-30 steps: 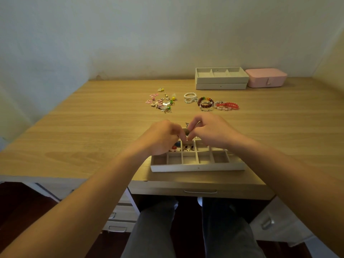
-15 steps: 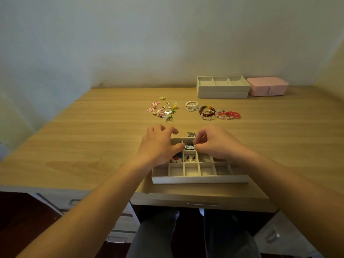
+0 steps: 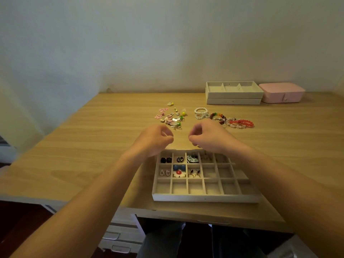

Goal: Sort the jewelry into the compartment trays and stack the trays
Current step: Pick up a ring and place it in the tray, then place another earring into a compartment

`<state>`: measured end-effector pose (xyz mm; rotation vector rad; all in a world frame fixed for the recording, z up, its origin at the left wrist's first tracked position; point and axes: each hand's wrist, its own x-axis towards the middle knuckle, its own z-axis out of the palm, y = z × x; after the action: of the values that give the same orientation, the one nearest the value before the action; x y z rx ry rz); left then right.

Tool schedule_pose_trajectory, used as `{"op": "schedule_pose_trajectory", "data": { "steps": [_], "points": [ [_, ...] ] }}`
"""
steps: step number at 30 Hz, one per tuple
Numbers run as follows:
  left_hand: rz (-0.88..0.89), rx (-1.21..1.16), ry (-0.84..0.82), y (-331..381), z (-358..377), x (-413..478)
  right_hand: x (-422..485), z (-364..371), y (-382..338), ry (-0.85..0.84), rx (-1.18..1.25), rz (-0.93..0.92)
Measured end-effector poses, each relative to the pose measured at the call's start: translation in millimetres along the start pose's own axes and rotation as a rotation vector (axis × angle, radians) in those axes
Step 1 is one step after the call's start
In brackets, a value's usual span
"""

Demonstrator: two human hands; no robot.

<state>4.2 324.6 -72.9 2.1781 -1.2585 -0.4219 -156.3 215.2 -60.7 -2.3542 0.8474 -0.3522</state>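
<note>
Roughly centred in the head view, my left grip [image 3: 154, 141] and right grip [image 3: 211, 139] hover side by side over the far edge of the compartment tray [image 3: 204, 198], backs of the hands up, with a narrow gap between them. Both have their fingers curled in toward the thumb, as if pinching. I cannot tell whether either one holds a piece, because anything there is too small or hidden.

The tray sits at the near edge of the counter [image 3: 93, 146], its long side running left to right. Earrings fill cells in its back and middle rows toward the left. The near row looks unfilled.

The loose jewelry lies forward of both grips, farther from me. A scatter of small pieces [image 3: 172, 118] sits just beyond the gap, slightly toward the left grip, which is the nearer one. A row of bead bracelets [image 3: 229, 121] stretches left to right beyond the right grip, its near end close to those knuckles.

I judge that the next pick is a short reach straight ahead. The left grip suits the small pieces, and the right suits the bracelets.

Two stacked trays [image 3: 233, 99] wait at the back right, well apart, beside a pink box [image 3: 281, 94].
</note>
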Motion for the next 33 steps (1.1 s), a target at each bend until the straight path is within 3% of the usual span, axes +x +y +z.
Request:
{"op": "schedule_pose_trajectory", "data": {
  "steps": [8,14,21,33],
  "points": [
    [-0.045,-0.008,0.155,-10.6,19.5,74.9,83.3,6.2,19.9,0.041,0.006,0.075],
    [-0.032,-0.034,0.224,-22.6,33.4,115.9,124.3,9.2,34.0,-0.032,0.049,0.069],
    [0.068,-0.057,0.131,-41.9,35.4,122.7,142.3,15.6,32.7,-0.097,-0.006,-0.031],
    [0.095,-0.092,0.176,-38.5,32.0,104.6,139.3,21.7,30.5,-0.133,-0.039,-0.077]
  ]
}}
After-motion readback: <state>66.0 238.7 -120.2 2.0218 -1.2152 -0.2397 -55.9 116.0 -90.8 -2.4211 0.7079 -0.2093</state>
